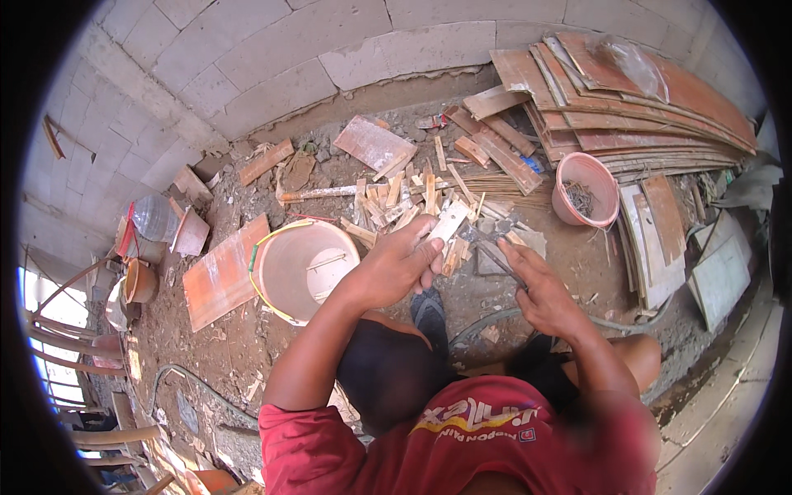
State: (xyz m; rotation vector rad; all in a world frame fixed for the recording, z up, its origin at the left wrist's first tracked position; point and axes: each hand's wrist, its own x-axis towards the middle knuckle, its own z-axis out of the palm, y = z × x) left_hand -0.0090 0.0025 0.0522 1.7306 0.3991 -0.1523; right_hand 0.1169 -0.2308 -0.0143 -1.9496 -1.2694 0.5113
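Note:
My left hand point(406, 262) is closed round a short, pale strip of wood point(450, 221), which tilts up and away to the right. A small dark spot shows on its face. Just right of it, my right hand point(540, 290) grips a hammer point(502, 259) by its dark handle. The hammer's grey head lies close to the wood's lower right side; whether they touch I cannot tell. Beneath both hands are a flat grey slab point(528, 243) and a heap of small wood offcuts point(400, 198).
A large pale bucket point(276, 272) with wood strips inside stands left of my left arm. A pink bucket point(565, 210) of metal bits is at the right. Stacked boards point(643, 124) lie at the back right against the block wall point(346, 41). A hose point(639, 326) crosses the ground.

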